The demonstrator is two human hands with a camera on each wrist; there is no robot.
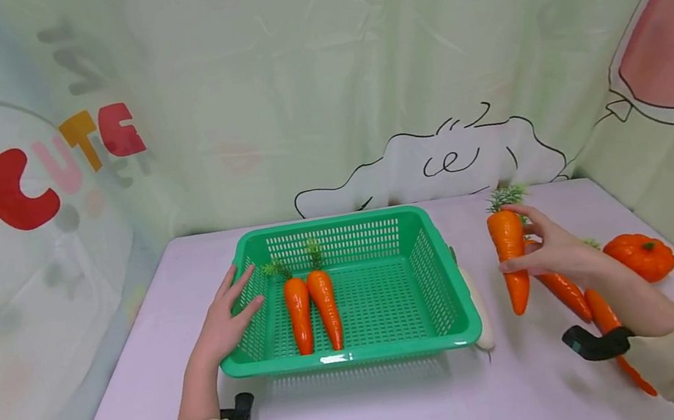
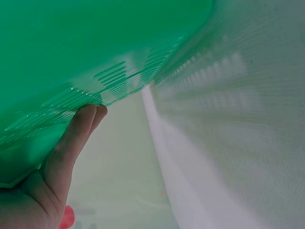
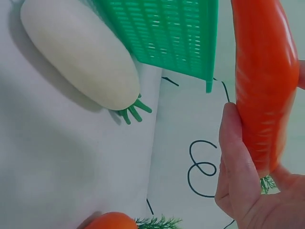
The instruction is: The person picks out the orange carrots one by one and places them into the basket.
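Observation:
A green plastic basket with slotted sides stands on the table, two orange carrots with leafy tops lying in it. My left hand rests at its left rim with fingers spread; in the left wrist view straight fingers touch the slotted wall. Right of the basket, my right hand holds another carrot between thumb and fingers, leafy top up and tip down. In the right wrist view this carrot appears large beside the fingers.
A white radish lies along the basket's right side. More carrots lie under and behind my right forearm, partly hidden by it. An orange pumpkin sits at the table's right. A printed curtain hangs behind the table.

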